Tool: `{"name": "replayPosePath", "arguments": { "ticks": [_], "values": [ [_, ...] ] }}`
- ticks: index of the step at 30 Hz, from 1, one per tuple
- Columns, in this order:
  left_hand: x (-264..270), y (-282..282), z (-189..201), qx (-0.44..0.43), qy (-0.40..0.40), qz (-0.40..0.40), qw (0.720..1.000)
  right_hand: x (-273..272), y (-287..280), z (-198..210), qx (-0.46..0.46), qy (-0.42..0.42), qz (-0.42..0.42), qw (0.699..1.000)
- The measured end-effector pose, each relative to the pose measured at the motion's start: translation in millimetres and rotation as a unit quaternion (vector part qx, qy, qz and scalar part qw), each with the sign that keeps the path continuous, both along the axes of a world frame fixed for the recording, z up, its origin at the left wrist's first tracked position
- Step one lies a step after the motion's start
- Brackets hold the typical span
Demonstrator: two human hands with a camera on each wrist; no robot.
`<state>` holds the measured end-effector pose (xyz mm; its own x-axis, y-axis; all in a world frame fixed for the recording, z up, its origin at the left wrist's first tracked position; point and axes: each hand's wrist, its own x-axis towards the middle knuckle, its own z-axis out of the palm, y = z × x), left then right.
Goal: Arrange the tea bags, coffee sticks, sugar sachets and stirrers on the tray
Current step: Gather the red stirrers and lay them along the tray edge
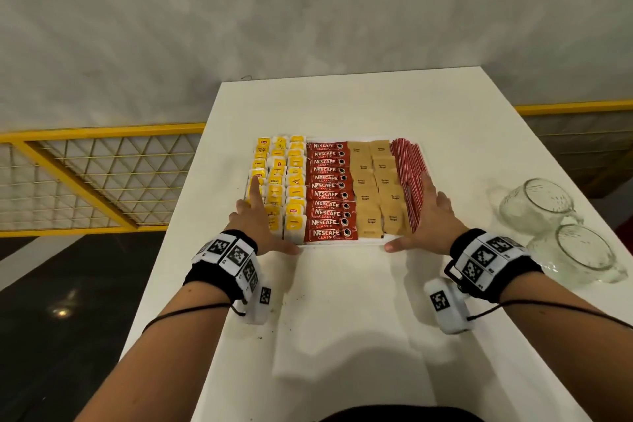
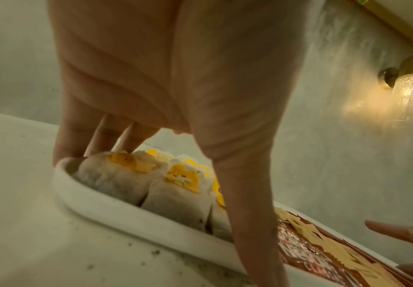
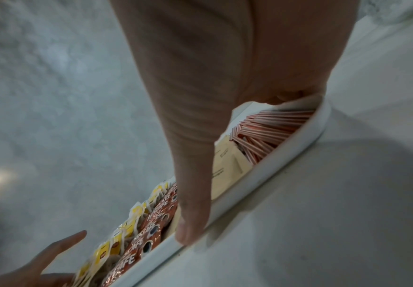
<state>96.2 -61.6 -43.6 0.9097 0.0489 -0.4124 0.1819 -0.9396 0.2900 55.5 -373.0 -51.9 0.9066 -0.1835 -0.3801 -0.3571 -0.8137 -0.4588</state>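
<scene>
A white tray [image 1: 342,244] lies on the white table [image 1: 342,319]. It holds yellow-tagged tea bags [image 1: 281,181] at the left, then red coffee sticks [image 1: 329,188], brown sugar sachets [image 1: 376,188] and red stirrers [image 1: 409,175] at the right. My left hand [image 1: 263,221] lies flat at the tray's left side, fingers straight over the tea bags [image 2: 117,174], thumb along the front rim [image 2: 117,211]. My right hand [image 1: 428,216] mirrors it at the right side, fingers straight over the stirrers [image 3: 269,128], thumb pressed on the front rim [image 3: 286,153]. Neither hand holds anything.
Two clear glass mugs [image 1: 541,205] [image 1: 582,257] lie on their sides at the table's right edge. A yellow railing with mesh [image 1: 85,175] runs left of the table. Dark crumbs dot the table near the tray's front left corner.
</scene>
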Motion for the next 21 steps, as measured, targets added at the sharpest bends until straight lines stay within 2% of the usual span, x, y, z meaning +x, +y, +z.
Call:
{"name": "replayPosePath", "arguments": {
  "ticks": [11,21],
  "values": [
    [27,35,1,-0.003,-0.010,0.005,1.000,32,36,4,-0.006,-0.003,-0.003,1.000],
    [33,42,-4,0.008,-0.010,-0.015,1.000,32,39,0,0.008,-0.035,-0.018,0.999]
  ]
}}
